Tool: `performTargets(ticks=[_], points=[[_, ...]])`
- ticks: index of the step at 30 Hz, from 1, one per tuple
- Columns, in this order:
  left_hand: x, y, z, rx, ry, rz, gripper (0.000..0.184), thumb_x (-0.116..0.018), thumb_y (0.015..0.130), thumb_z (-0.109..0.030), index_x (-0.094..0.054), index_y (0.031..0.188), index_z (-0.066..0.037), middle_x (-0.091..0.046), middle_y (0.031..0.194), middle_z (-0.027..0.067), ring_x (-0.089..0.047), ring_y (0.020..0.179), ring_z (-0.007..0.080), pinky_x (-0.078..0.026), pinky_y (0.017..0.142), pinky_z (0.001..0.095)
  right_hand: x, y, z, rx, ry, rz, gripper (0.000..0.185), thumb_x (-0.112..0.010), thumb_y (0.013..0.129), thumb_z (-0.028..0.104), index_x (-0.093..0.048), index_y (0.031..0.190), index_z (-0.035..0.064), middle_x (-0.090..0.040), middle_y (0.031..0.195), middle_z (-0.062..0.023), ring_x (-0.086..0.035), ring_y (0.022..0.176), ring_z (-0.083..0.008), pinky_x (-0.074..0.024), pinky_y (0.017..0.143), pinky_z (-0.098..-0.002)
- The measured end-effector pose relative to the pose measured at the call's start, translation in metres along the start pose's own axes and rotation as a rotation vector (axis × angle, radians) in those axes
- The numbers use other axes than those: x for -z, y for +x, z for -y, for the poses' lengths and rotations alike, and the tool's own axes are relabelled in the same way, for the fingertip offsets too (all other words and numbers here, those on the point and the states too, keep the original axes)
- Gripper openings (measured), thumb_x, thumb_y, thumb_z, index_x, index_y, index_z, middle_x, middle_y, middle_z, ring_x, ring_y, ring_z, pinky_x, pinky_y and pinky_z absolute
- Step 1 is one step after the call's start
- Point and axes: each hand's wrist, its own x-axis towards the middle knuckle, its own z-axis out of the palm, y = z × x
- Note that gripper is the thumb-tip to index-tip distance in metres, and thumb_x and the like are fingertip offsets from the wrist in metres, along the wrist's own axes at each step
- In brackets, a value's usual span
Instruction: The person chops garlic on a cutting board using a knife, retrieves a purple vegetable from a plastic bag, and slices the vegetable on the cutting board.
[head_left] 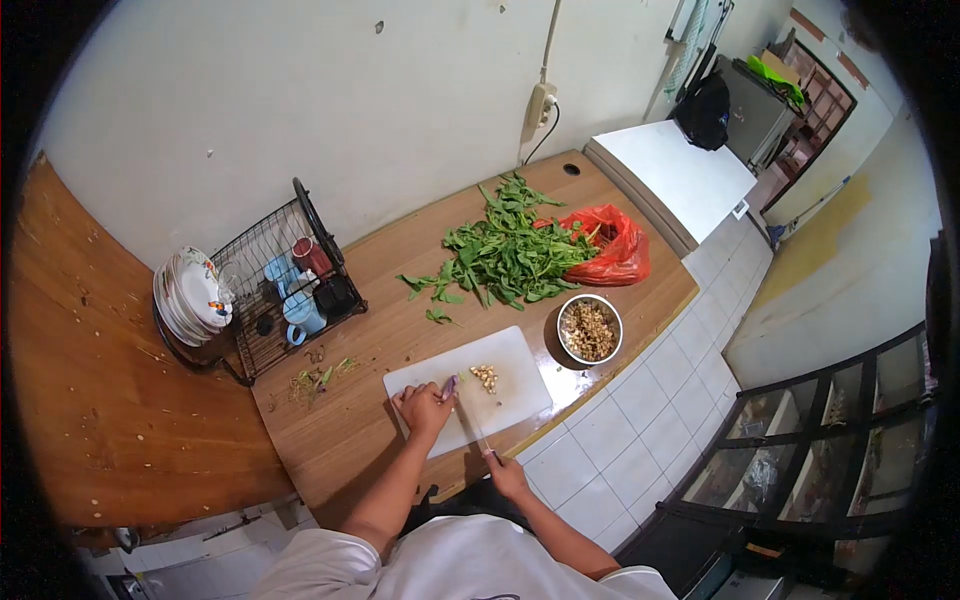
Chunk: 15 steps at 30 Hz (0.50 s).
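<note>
On the white cutting board, my left hand has its fingers closed on a small purple piece that looks like a shallot. My right hand grips the handle of a knife, whose blade points up the board toward the purple piece. Beside the piece, to its right, lies a small heap of pale chopped bits. A round metal bowl of brown chopped pieces stands right of the board. Green leafy stems are spread behind the board, partly against a red plastic bag.
A black wire dish rack holds plates and blue cups at the left. Plant scraps lie on the wooden table near it. A white chest adjoins the table's far right end.
</note>
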Motion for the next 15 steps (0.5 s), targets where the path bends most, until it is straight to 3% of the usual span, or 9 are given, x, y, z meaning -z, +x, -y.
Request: performTargets(ticks=[4,9,15], points=[[-0.005,0.001,-0.006,0.029,-0.048,0.090,0.022,-0.078,0.074,-0.040,-0.071,0.071,-0.020,-0.069,0.067,-0.0024,-0.060,0.083,0.0225,-0.033,0.090,0.0436,-0.009,0.014,0.000,-0.005,-0.087,-0.015,0.077,-0.041,0.096,0.070,-0.071,0.111,0.0011,-0.069,0.096,-0.0317,-0.066,0.101,-0.0470,-0.0506,0.089,-0.0489],[-0.008,0.008,-0.010,0.013,0.064,0.190,0.022,-0.074,0.077,-0.037,-0.072,0.064,-0.020,-0.069,0.067,0.0011,-0.063,0.081,0.0242,-0.033,0.090,0.0438,-0.015,0.017,0.005,0.035,-0.054,-0.114,0.083,-0.039,0.095,0.072,-0.073,0.103,-0.0027,-0.069,0.089,-0.0316,-0.067,0.094,-0.0480,-0.0507,0.086,-0.0512],[-0.016,0.003,-0.020,0.038,0.075,0.152,0.024,-0.076,0.074,-0.038,-0.071,0.061,-0.019,-0.070,0.072,0.0042,-0.064,0.084,0.0254,-0.035,0.090,0.0451,-0.023,0.030,-0.002,-0.012,-0.066,-0.081,0.082,-0.040,0.096,0.071,-0.072,0.097,-0.0051,-0.068,0.082,-0.0297,-0.068,0.089,-0.0475,-0.0508,0.083,-0.0504]])
